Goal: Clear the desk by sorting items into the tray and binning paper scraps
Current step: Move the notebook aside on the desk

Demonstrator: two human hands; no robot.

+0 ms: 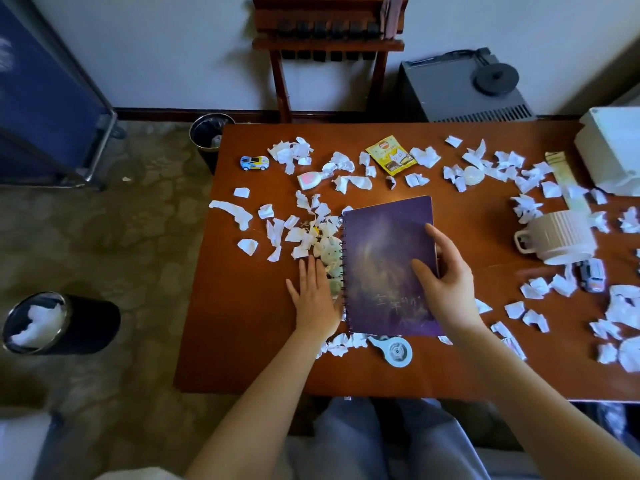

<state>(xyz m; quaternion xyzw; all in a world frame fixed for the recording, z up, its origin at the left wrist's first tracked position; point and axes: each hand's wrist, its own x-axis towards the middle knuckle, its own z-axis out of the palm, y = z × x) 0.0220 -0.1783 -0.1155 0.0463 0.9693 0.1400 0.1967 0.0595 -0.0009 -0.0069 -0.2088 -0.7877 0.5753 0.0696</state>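
A purple spiral notebook lies near the middle of the brown desk. My right hand grips its right edge, thumb on the cover and fingers around the side. My left hand rests flat, fingers apart, just left of the spiral binding, touching a pale soft toy. Several white paper scraps are strewn over the desk. A black bin holding white paper stands on the floor at the left. A white tray sits at the far right edge.
On the desk lie a toy car, a pink-white brush, a yellow packet, a ribbed cream cup, a grey toy car and a round tape dispenser. A second bin stands beyond the far left corner.
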